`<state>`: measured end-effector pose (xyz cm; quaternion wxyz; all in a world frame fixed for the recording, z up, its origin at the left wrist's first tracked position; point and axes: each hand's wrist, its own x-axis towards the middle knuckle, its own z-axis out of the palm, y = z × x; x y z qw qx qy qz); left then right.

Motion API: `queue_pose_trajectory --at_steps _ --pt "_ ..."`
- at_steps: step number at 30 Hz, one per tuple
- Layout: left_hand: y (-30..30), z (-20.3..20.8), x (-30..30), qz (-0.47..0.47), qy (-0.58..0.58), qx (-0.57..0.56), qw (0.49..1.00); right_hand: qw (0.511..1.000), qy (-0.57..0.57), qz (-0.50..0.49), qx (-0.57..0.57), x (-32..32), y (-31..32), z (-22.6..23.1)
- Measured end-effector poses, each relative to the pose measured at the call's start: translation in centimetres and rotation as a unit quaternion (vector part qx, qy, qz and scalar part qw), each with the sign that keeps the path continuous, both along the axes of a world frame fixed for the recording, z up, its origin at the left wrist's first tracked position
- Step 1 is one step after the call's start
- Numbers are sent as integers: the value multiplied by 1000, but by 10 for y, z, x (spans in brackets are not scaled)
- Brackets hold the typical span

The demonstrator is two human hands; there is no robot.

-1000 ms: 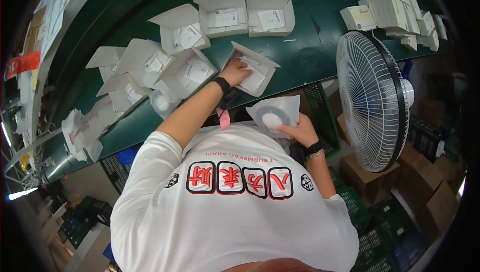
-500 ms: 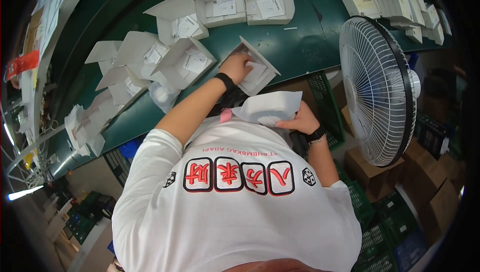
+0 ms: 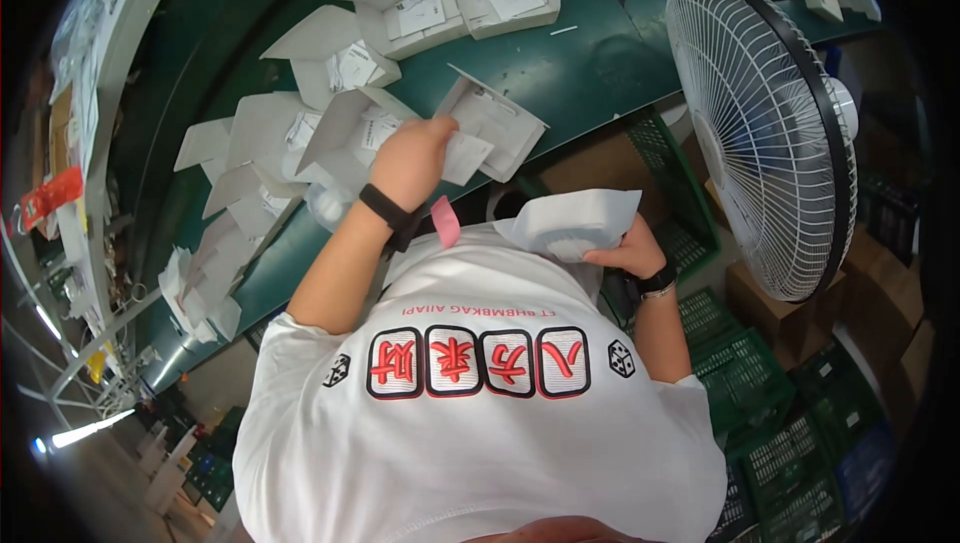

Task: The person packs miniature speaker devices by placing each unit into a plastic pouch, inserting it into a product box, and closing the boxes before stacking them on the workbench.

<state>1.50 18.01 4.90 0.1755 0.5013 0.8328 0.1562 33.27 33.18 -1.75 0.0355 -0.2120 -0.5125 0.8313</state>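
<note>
The left hand (image 3: pixel 411 161), fingers closed, pinches a flat white leaflet (image 3: pixel 466 157), faintly printed. The right hand (image 3: pixel 634 249), curled, grips a pale, translucent pouch (image 3: pixel 580 213) with a rounded bulge

Upper garment: wht shirt (image 3: pixel 480 453), loose cut, creased at lower front; fabric plain apart from chest print. L sleeve (image 3: pixel 300 363) and R sleeve (image 3: pixel 690 418) wht, ending approx. at elbows; forearms bare below.

Chest print: row of 4 rounded-sq. tiles (image 3: pixel 454 361), pale fill, thick blk outline, thin red edging, 1 bold red character ea. Blk/wht dice motif at ea. end of row: L die (image 3: pixel 337 370), R die (image 3: pixel 621 361). Line of small red lettering (image 3: pixel 457 311) between tiles and hem.

Wrists: L wristband (image 3: pixel 388 209) blk, wide; R wristband (image 3: pixel 657 281) blk, w/ thin light-coloured bracelet (image 3: pixel 659 293) adj. L hand (image 3: pixel 412 158), R hand (image 3: pixel 638 251): bare.
</note>
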Motion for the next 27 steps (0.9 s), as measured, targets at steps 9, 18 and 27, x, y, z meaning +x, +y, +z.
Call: queue_pose_trajectory --at_steps 9,18,27 --pt "-14 4 -26 152 -49 100 982 1000 -20 8 -9 3 -11 -15" --pt "-64 -3 -76 154 -338 152 916 946 118 61 297 -82 -6 9" --pt "-65 -1 -66 191 -319 112 922 891 75 217 392 -131 0 0"
